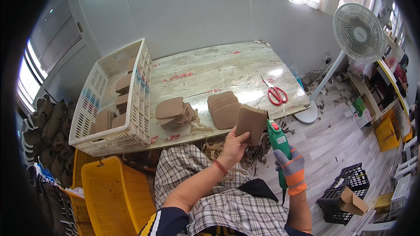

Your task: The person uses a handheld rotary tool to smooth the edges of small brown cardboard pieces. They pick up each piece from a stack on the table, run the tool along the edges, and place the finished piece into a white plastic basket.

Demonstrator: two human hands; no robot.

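My left hand (235,148) is bare and pinches a brown rounded pad (250,126), thumb on its face, just past the table's front edge. In a grey and orange work glove, my right hand (290,166) grips a green handheld electric cutter (278,139). The cutter's red-buttoned head is at the pad's right edge; whether the blade touches it I cannot tell. Two stacks of similar brown pads lie on the table: a left stack (170,110) with curled offcuts beside it, and a right stack (224,110) close behind the held pad.
Red-handled scissors (276,95) lie on the right of the marbled table (205,67). A white crate (139,88) with more pads stands on its left. Around are a yellow bin (116,192), a standing fan (359,35), a black crate (337,201) and offcuts (258,153) below the table edge.
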